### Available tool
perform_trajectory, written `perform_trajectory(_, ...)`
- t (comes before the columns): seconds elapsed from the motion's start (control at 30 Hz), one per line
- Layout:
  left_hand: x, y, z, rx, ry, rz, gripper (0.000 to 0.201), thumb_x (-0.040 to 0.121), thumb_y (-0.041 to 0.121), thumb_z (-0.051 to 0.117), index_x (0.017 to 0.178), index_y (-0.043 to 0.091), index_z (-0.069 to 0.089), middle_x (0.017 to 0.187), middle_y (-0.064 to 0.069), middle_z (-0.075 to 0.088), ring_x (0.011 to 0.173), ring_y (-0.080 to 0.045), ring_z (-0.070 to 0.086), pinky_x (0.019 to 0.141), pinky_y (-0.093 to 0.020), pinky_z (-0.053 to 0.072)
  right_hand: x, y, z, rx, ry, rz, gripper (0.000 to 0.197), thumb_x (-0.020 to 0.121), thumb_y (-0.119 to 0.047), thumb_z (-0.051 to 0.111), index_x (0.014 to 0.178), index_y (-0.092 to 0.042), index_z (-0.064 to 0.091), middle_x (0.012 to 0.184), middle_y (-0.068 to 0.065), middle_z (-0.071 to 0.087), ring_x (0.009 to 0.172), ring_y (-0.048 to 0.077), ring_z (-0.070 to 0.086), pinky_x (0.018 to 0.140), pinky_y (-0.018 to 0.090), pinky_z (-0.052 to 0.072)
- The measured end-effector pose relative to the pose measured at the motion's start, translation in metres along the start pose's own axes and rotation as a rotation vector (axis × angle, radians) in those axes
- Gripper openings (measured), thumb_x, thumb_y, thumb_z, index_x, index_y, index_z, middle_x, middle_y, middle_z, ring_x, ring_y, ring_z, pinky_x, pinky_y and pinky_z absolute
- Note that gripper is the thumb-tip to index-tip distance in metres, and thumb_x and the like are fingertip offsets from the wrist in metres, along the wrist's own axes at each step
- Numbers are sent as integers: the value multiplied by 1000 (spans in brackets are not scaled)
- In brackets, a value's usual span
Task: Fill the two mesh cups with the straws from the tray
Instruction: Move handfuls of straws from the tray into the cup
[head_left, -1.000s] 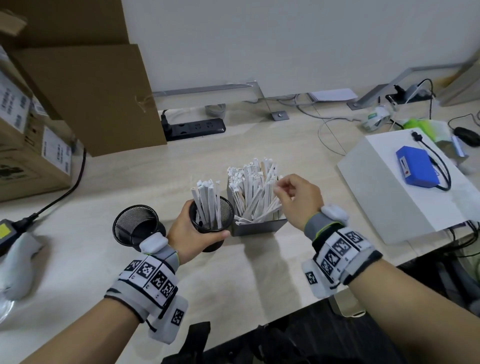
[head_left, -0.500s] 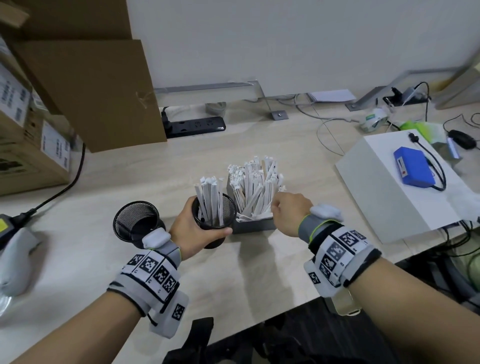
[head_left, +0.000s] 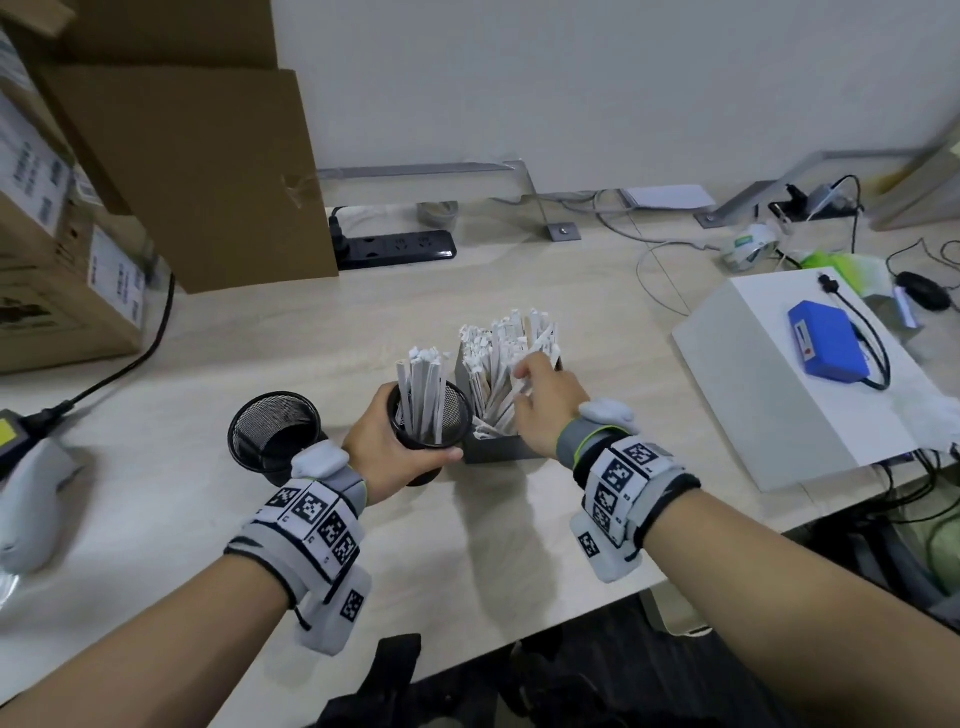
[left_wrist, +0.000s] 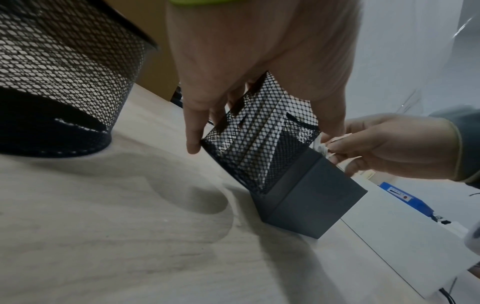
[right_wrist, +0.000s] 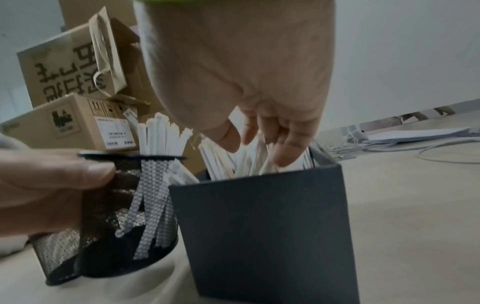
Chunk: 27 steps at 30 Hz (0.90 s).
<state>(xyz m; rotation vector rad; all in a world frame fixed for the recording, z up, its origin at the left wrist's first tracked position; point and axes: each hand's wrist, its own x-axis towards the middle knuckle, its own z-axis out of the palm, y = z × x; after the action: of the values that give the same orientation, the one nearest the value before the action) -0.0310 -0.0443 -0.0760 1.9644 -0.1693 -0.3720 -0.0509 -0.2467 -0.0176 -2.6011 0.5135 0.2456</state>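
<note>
My left hand (head_left: 410, 452) grips a black mesh cup (head_left: 431, 415) that holds several white wrapped straws (head_left: 423, 384); the thumb is on its near rim. Left of it stands an empty mesh cup (head_left: 275, 431). Just right of the held cup is the dark grey tray (head_left: 498, 451), packed with upright straws (head_left: 498, 348). My right hand (head_left: 524, 387) reaches into the tray from the near right. In the right wrist view its fingers (right_wrist: 285, 148) and thumb curl round some straws (right_wrist: 226, 162) inside the tray (right_wrist: 259, 226). The left wrist view shows the held cup (left_wrist: 259, 148) touching the tray (left_wrist: 311, 195).
Cardboard boxes (head_left: 78, 260) stack at the back left, with a black power strip (head_left: 395, 247) behind the cups. A white box (head_left: 779, 395) carrying a blue pack (head_left: 826, 338) and cable sits to the right. A white device (head_left: 26, 493) lies far left. The table's front edge runs just below my wrists.
My right hand has dropped from the straw tops down into the tray and closed on some straws. The left hand keeps holding the same cup in place.
</note>
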Motion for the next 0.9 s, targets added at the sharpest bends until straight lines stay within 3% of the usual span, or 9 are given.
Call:
perform_trajectory(0.13, -2, -1, 2, -4, 2, -9, 91, 45, 42, 90, 122, 24, 45, 104, 13, 61, 100, -11, 60, 89, -27, 46, 5, 4, 21, 250, 148, 46, 37, 85, -19, 66, 111, -18, 39, 98, 7, 53, 75, 24, 50, 65, 24, 37)
perform_trajectory(0.2, -4, -1, 3, -11, 9, -16, 90, 43, 47, 86, 120, 26, 45, 102, 16, 61, 99, -9, 61, 88, -26, 46, 5, 5, 28, 423, 208, 83, 51, 80, -14, 73, 115, -18, 37, 109, 6, 53, 84, 22, 51, 57, 8, 36)
perform_trajectory(0.27, -5, -1, 4, -15, 10, -27, 91, 42, 47, 87, 121, 28, 45, 101, 19, 61, 98, -7, 61, 87, -24, 45, 6, 4, 30, 534, 244, 133, 61, 76, -18, 77, 120, -21, 35, 116, 5, 53, 84, 19, 55, 56, 4, 35)
perform_trajectory(0.33, -7, -1, 5, -13, 9, -35, 91, 41, 49, 87, 119, 32, 44, 101, 22, 60, 98, -5, 61, 88, -24, 45, 9, 1, 29, 435, 161, 168, 61, 74, -28, 79, 122, -23, 40, 106, 2, 58, 79, 19, 58, 63, 15, 41)
perform_trajectory(0.4, -8, -1, 6, 1, 11, -38, 88, 46, 41, 91, 120, 30, 44, 100, 22, 60, 97, -5, 61, 89, -25, 46, 14, -4, 28, 239, 39, 188, 55, 72, -35, 79, 117, -17, 53, 97, 2, 63, 89, 24, 64, 70, 23, 44)
perform_trajectory(0.5, -8, 1, 8, 33, 22, -28, 87, 52, 33, 92, 124, 24, 45, 99, 19, 58, 98, -8, 58, 86, -23, 42, 21, -9, 29, 177, 11, 241, 57, 77, -35, 74, 125, -13, 53, 117, 10, 63, 105, 30, 62, 84, 32, 51)
perform_trajectory(0.57, -8, 2, 7, 18, 19, -19, 88, 52, 33, 92, 126, 22, 45, 100, 19, 58, 99, -8, 58, 86, -22, 41, 21, -9, 29, 297, 29, 237, 58, 84, -29, 68, 135, -16, 44, 131, 11, 56, 117, 32, 56, 97, 34, 46)
perform_trajectory(0.7, -7, 1, 6, -5, 2, -13, 92, 49, 40, 92, 126, 25, 44, 105, 15, 61, 102, -9, 60, 89, -25, 45, 15, -2, 30, 440, 132, 228, 54, 89, -20, 53, 139, -19, 33, 120, 14, 60, 108, 35, 60, 93, 39, 50)
perform_trajectory(0.9, -6, 4, 2, 5, 17, -3, 89, 53, 33, 92, 127, 22, 44, 104, 15, 60, 100, -8, 59, 89, -24, 44, 27, -10, 29, 790, 286, 228, 41, 78, -12, 52, 117, -21, 48, 98, 4, 65, 96, 31, 65, 91, 42, 54)
